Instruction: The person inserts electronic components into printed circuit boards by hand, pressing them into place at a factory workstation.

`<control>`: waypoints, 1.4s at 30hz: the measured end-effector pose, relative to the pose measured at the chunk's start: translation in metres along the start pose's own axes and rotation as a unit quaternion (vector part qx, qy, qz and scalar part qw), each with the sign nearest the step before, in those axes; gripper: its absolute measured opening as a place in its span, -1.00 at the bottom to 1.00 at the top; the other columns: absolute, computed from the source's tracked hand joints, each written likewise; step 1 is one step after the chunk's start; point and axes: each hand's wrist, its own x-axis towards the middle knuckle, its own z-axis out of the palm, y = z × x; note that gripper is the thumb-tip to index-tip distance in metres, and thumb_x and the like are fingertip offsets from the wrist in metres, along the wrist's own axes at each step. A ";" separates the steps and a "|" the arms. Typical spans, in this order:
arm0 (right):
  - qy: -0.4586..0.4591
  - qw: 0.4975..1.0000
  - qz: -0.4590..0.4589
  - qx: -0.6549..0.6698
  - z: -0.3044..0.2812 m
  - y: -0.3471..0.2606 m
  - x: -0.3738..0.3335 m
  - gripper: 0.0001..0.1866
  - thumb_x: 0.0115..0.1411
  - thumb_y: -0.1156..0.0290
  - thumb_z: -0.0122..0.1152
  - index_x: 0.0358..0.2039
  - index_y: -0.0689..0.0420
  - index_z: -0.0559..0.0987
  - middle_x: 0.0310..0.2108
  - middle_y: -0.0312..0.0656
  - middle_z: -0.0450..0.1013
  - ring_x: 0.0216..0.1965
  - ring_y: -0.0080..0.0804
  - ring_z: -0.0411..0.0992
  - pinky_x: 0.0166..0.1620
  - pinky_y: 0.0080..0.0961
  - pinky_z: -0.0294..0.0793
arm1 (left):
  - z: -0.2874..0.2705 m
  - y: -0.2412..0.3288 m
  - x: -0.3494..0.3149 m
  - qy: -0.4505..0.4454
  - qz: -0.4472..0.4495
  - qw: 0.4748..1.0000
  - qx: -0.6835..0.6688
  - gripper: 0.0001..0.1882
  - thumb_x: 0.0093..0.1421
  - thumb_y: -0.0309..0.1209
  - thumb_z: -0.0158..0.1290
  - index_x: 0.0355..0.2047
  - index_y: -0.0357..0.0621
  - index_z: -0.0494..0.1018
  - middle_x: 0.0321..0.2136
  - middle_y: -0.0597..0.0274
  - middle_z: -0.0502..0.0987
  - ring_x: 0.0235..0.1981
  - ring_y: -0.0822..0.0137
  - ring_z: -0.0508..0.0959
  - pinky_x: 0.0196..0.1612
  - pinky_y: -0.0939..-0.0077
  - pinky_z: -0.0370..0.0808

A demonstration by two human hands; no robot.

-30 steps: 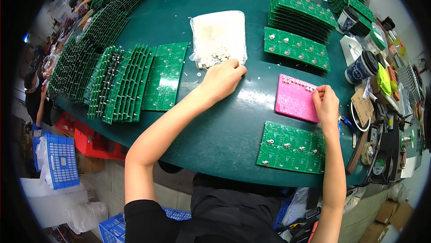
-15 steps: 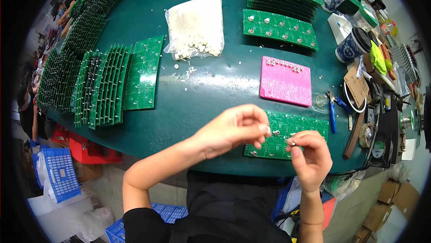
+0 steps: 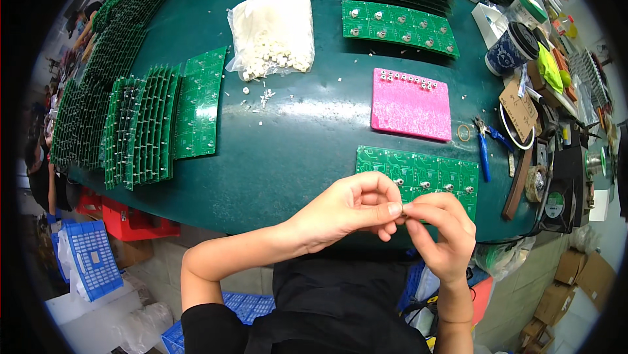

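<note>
My left hand (image 3: 350, 210) and my right hand (image 3: 446, 233) meet at the fingertips over the near edge of a green circuit board (image 3: 381, 161). Each pinches with thumb and forefinger. A tiny component, mostly hidden, is between the right fingertips; whether the left ones grip it too or another bit is too small to tell. Small round metal-and-white components stand along the part of the board that shows; the hands cover the rest. Beyond it lies a pink foam block (image 3: 411, 111) with several small white-ringed parts set along its far edge.
Upright circuit boards (image 3: 147, 125) crowd the left side. A clear bag of white pieces (image 3: 275, 24) lies mid-table, loose bits near it. More boards (image 3: 400, 27) are stacked at the far right. Blue-handled pliers (image 3: 484, 158), a patterned cup (image 3: 510, 50) and a wooden strip (image 3: 518, 184) line the right.
My hands, apart half a second ago, have come together at the fingertips, the right moving left and the left slightly right. The table view has shifted a little.
</note>
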 end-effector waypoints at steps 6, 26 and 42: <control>0.018 0.998 0.032 0.054 0.005 0.010 -0.013 -0.79 -0.01 0.71 0.33 -0.32 0.23 0.60 -0.35 -0.13 0.53 -0.34 -0.33 0.51 -0.28 -0.48 0.54 | 0.003 -0.008 0.001 0.012 0.020 0.996 0.087 -0.80 0.29 -0.45 0.11 -0.17 -0.21 0.34 -0.31 0.20 0.52 -0.29 0.45 0.57 -0.23 0.56 0.54; -0.010 0.994 0.046 -0.097 0.011 0.034 -0.040 -0.76 -0.09 0.72 0.33 -0.38 0.18 0.58 -0.37 -0.17 0.52 -0.41 -0.27 0.45 -0.32 -0.41 0.44 | -0.045 -0.001 -0.011 0.025 0.271 0.592 0.758 -0.45 -0.10 -0.32 0.33 -0.06 -0.08 0.45 0.02 0.13 0.39 -0.03 0.07 0.43 0.05 0.21 0.43; -0.017 0.993 0.035 -0.108 0.011 0.034 -0.039 -0.75 -0.09 0.73 0.32 -0.37 0.18 0.59 -0.37 -0.15 0.51 -0.40 -0.25 0.45 -0.31 -0.40 0.44 | -0.046 -0.003 -0.011 0.028 0.270 0.609 0.746 -0.47 -0.08 -0.34 0.32 -0.06 -0.09 0.45 0.03 0.11 0.38 -0.04 0.09 0.43 0.03 0.20 0.41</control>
